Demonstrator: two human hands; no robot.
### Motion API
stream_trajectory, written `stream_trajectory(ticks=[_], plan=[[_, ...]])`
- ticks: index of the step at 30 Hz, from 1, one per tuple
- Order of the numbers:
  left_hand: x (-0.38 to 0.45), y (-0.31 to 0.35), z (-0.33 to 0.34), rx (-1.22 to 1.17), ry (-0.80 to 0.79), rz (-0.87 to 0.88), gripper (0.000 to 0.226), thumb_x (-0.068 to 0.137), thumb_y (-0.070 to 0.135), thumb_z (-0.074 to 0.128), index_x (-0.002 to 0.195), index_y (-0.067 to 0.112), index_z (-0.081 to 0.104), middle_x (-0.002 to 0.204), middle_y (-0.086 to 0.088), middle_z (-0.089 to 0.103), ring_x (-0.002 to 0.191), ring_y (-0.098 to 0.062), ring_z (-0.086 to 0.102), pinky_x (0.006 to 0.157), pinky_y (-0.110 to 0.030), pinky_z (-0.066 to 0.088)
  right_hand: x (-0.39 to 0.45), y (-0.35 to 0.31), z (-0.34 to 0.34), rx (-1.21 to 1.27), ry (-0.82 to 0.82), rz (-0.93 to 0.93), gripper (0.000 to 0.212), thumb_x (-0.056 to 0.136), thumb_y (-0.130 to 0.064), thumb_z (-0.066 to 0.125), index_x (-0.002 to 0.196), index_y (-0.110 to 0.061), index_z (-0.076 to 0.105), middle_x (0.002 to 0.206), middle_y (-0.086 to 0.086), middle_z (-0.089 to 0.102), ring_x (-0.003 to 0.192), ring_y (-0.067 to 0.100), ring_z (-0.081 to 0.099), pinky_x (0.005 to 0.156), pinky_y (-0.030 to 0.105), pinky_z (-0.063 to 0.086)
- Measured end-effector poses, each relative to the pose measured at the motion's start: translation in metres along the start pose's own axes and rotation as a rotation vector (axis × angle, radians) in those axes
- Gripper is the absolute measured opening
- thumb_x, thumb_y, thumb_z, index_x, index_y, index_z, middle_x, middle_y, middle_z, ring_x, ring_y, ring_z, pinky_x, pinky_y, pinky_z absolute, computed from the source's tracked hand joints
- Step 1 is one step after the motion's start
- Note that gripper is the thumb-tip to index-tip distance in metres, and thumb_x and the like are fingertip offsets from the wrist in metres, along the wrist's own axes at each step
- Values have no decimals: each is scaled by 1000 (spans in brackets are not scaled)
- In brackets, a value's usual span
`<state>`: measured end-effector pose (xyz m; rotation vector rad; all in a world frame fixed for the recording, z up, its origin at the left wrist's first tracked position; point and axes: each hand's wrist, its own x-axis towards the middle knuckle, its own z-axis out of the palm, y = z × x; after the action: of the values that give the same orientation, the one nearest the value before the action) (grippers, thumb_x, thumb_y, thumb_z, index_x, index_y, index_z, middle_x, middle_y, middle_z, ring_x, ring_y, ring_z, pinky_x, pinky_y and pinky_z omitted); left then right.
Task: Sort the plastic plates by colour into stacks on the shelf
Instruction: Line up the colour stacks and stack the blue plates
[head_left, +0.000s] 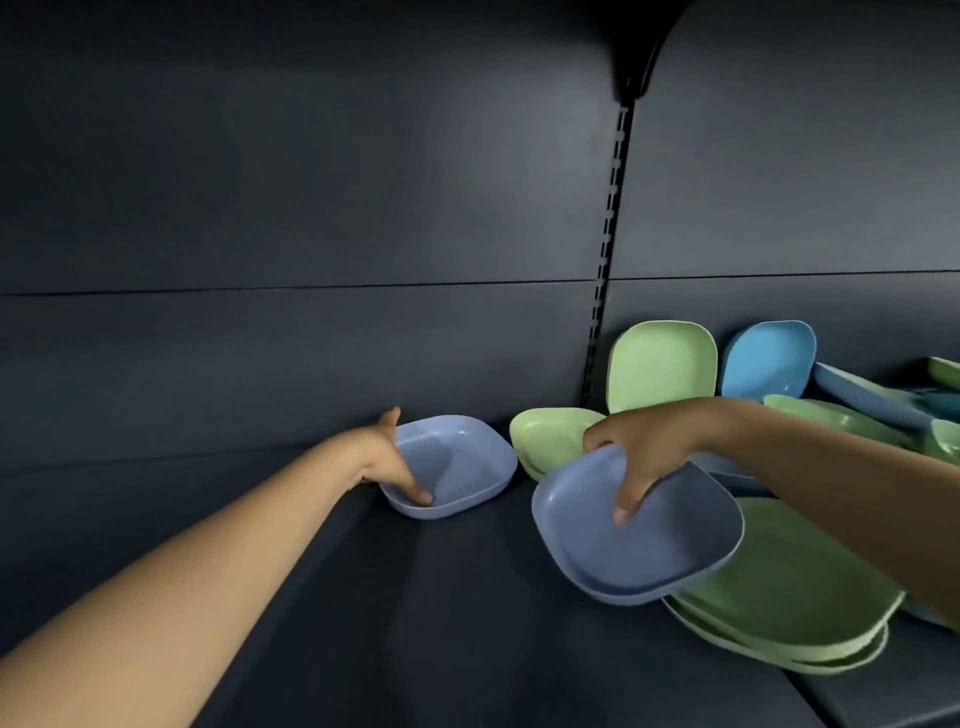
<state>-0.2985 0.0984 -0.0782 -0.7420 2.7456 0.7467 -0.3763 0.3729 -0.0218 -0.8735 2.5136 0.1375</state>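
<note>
My left hand (390, 460) grips the near-left rim of a lavender-blue plate (462, 462) that rests on the dark shelf (415, 623) near the back wall. My right hand (644, 452) holds a second lavender-blue plate (623, 551) by its far rim, tilted and lifted above the shelf, thumb inside it. Under its right edge lies a stack of large green plates (789, 597). A small green stack (548, 436) sits behind, between the two blue plates. A green plate (662, 364) and a bright blue plate (766, 358) lean on the back wall.
A jumble of green and blue plates (883, 410) fills the far right of the shelf, partly hidden by my right forearm. A slotted upright rail (608, 260) runs down the back panel. The shelf's left and front parts are bare dark surface.
</note>
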Motion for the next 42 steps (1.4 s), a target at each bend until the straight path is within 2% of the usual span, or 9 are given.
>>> stream_trajectory(ticks=[6, 10, 14, 17, 20, 30, 32, 37, 42], plan=[[-14, 3, 13, -183, 91, -44, 125, 70, 25, 83, 151, 26, -12, 158, -3, 16, 140, -28, 27, 106, -36, 33, 3, -1, -6, 12, 47, -46, 34, 69, -44, 78, 92, -32, 57, 98, -14, 60, 93, 12, 62, 75, 25, 51], [-22, 4, 18, -283, 150, -93, 106, 71, 20, 82, 151, 15, 12, 151, -7, 31, 133, -27, 37, 102, -35, 37, -2, 0, -12, 68, 100, -59, 28, 73, -41, 76, 93, -24, 66, 96, -8, 67, 89, 11, 65, 75, 24, 53], [-35, 5, 25, -393, 205, -111, 63, 74, 13, 79, 127, 5, 46, 124, -10, 54, 99, -23, 47, 86, -30, 42, -10, 0, -16, 138, 133, -61, 25, 77, -37, 74, 93, -19, 68, 91, -6, 70, 82, 10, 67, 68, 21, 51], [-42, 5, 33, -476, 243, -98, 43, 78, 10, 75, 116, 6, 54, 107, -7, 55, 92, -22, 48, 78, -29, 41, -18, 0, -14, 198, 166, -66, 18, 78, -34, 74, 87, -20, 68, 83, -8, 70, 73, 7, 66, 59, 17, 47], [-49, -2, 40, -611, 297, -91, 31, 79, 8, 72, 103, 7, 51, 105, -8, 55, 91, -22, 49, 77, -30, 40, -26, 1, -10, 265, 207, -68, 20, 78, -32, 74, 91, -18, 70, 87, -5, 73, 76, 10, 69, 60, 19, 50], [-82, -32, 46, -977, 382, -68, 32, 80, 7, 72, 105, 5, 51, 111, -9, 58, 99, -26, 56, 88, -34, 48, -55, -17, -4, 326, 290, -104, 19, 76, -31, 76, 89, -18, 70, 88, -2, 73, 83, 16, 70, 73, 29, 56], [-89, -40, 42, -1077, 367, -50, 28, 81, 3, 70, 101, 4, 50, 111, -11, 59, 97, -27, 58, 82, -34, 51, -60, -28, -6, 338, 297, -118, 20, 76, -30, 76, 90, -17, 70, 88, -1, 74, 84, 17, 71, 76, 31, 57], [-108, -89, 17, -1142, 426, -57, 25, 83, 7, 69, 102, 3, 53, 116, -12, 60, 100, -28, 60, 75, -32, 51, -65, -73, -16, 402, 383, -161, 17, 76, -30, 77, 85, -18, 70, 84, -2, 73, 78, 16, 70, 64, 25, 51], [-137, -179, -30, -1125, 477, -49, 32, 85, 12, 69, 111, 0, 56, 117, -13, 63, 102, -28, 63, 73, -32, 53, -53, -149, -18, 555, 407, -218, 19, 77, -25, 76, 91, -13, 71, 85, 3, 74, 75, 20, 72, 62, 27, 53]])
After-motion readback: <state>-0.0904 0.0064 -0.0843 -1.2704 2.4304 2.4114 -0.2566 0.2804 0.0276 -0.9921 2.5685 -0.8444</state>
